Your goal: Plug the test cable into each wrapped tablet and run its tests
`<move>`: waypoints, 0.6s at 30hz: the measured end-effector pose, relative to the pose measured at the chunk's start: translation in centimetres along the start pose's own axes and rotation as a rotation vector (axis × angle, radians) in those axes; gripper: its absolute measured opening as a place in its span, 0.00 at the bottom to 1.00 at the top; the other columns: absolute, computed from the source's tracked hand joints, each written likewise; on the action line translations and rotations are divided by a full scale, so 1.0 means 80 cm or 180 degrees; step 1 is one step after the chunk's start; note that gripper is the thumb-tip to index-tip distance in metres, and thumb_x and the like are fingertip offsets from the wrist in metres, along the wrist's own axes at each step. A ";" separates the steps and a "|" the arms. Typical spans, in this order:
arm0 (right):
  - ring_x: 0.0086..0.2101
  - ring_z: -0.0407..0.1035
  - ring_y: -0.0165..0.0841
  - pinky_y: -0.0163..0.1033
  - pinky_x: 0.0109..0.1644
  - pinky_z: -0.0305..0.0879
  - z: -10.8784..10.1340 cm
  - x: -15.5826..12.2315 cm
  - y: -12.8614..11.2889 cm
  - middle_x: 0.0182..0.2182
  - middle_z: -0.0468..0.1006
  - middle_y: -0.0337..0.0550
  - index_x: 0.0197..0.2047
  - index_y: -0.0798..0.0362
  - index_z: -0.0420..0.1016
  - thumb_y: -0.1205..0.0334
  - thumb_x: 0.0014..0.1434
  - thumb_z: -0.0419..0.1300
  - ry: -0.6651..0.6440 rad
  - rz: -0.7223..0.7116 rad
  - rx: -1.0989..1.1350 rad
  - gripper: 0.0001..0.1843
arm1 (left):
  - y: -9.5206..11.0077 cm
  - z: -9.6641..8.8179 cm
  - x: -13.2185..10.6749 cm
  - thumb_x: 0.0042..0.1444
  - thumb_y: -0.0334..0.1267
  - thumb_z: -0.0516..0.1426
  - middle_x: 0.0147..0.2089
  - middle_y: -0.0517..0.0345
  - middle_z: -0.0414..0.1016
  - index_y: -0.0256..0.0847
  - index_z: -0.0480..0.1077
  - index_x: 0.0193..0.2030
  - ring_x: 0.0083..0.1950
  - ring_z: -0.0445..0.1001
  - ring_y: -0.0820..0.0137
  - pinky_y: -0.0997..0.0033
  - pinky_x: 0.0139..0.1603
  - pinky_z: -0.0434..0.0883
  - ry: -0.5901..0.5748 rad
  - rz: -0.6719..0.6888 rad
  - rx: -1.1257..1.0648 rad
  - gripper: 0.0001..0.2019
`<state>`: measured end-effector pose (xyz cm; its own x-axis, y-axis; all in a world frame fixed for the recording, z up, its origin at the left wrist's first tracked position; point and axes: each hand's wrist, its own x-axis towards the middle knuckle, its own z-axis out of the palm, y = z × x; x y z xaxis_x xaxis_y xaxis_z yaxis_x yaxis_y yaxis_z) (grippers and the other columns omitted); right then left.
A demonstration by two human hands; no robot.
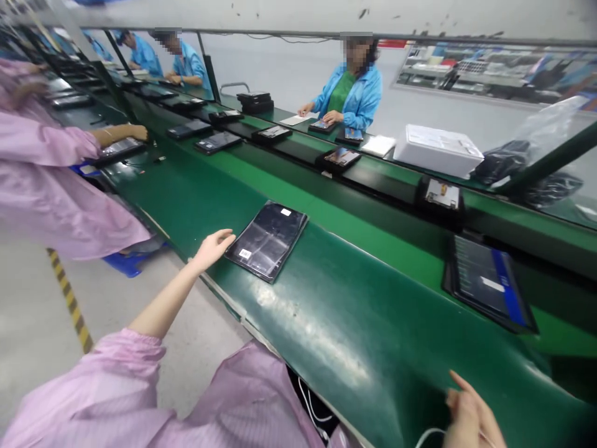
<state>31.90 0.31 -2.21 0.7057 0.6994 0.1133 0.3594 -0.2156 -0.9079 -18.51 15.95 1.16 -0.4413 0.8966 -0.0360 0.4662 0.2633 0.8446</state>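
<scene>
My left hand reaches out over the near edge of the green conveyor belt, fingers stretched, its tips touching the left corner of a dark tablet that lies flat with a white sticker near that corner. At the bottom right, my right hand rests at the belt's edge, partly cut off by the frame, its fingers loosely apart; a thin white cable runs beside it. A second dark tablet with a blue strip lies on the belt to the right.
Several more tablets in black trays ride the far lane. A worker in pink stands at my left, hand on a tray. A worker in blue works opposite. A white box and black bags sit at the far right.
</scene>
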 end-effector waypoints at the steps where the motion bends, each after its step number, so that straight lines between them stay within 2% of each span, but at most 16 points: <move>1: 0.34 0.67 0.39 0.46 0.43 0.63 0.018 -0.005 -0.006 0.31 0.73 0.45 0.51 0.57 0.79 0.36 0.58 0.58 -0.0268 -0.0060 -0.0038 0.33 | 0.000 0.008 0.011 0.47 0.58 0.62 0.50 0.44 0.83 0.37 0.79 0.46 0.53 0.80 0.51 0.57 0.57 0.73 -0.0163 -0.0002 -0.0071 0.28; 4: 0.31 0.67 0.36 0.43 0.40 0.64 0.086 -0.019 -0.035 0.29 0.74 0.44 0.52 0.57 0.78 0.31 0.56 0.56 -0.1172 -0.0133 0.0119 0.38 | 0.008 0.030 0.046 0.48 0.61 0.62 0.56 0.44 0.80 0.36 0.79 0.51 0.58 0.77 0.51 0.58 0.61 0.71 -0.0594 0.0074 -0.0273 0.32; 7: 0.33 0.70 0.37 0.43 0.41 0.66 0.170 -0.024 -0.078 0.36 0.79 0.48 0.50 0.54 0.81 0.37 0.55 0.57 -0.2070 -0.0256 0.0395 0.32 | 0.015 0.046 0.071 0.51 0.62 0.60 0.62 0.45 0.76 0.36 0.77 0.56 0.64 0.73 0.53 0.59 0.66 0.68 -0.0818 0.0184 -0.0407 0.35; 8: 0.33 0.69 0.38 0.44 0.43 0.66 0.200 -0.023 -0.094 0.37 0.79 0.48 0.46 0.53 0.82 0.38 0.54 0.58 -0.2239 -0.0335 0.0470 0.29 | 0.016 0.049 0.075 0.52 0.61 0.60 0.63 0.46 0.75 0.36 0.75 0.58 0.65 0.72 0.53 0.60 0.67 0.66 -0.0849 0.0210 -0.0436 0.35; 10: 0.38 0.70 0.40 0.45 0.48 0.66 0.257 -0.017 -0.122 0.41 0.80 0.48 0.43 0.52 0.83 0.40 0.52 0.57 -0.2299 -0.0399 0.0585 0.27 | 0.016 0.055 0.075 0.55 0.60 0.57 0.66 0.47 0.72 0.36 0.73 0.61 0.68 0.69 0.54 0.60 0.69 0.64 -0.0858 0.0238 -0.0460 0.35; 13: 0.41 0.71 0.41 0.45 0.51 0.66 0.325 -0.001 -0.149 0.41 0.80 0.46 0.50 0.53 0.81 0.42 0.52 0.56 -0.2316 -0.0342 0.0681 0.30 | 0.016 0.063 0.060 0.59 0.55 0.55 0.68 0.48 0.69 0.37 0.71 0.63 0.70 0.66 0.55 0.58 0.72 0.59 -0.0811 0.0245 -0.0409 0.31; 15: 0.41 0.70 0.41 0.45 0.52 0.65 0.350 0.010 -0.154 0.38 0.79 0.45 0.54 0.54 0.79 0.44 0.52 0.57 -0.2288 -0.0260 0.0735 0.32 | 0.018 0.072 0.040 0.61 0.52 0.54 0.68 0.49 0.69 0.37 0.72 0.63 0.70 0.66 0.55 0.58 0.73 0.57 -0.0793 0.0269 -0.0330 0.29; 18: 0.39 0.70 0.39 0.44 0.50 0.65 0.351 0.022 -0.144 0.35 0.78 0.43 0.56 0.55 0.77 0.46 0.52 0.58 -0.2160 -0.0102 0.0842 0.33 | 0.025 0.093 0.004 0.62 0.50 0.54 0.66 0.47 0.72 0.38 0.71 0.64 0.69 0.68 0.54 0.57 0.72 0.58 -0.0794 0.0312 -0.0185 0.27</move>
<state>11.84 23.17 -2.86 0.1323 0.9896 -0.0557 0.1535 -0.0760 -0.9852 -12.04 19.37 -1.14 -0.1904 0.9787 -0.0770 0.4492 0.1567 0.8796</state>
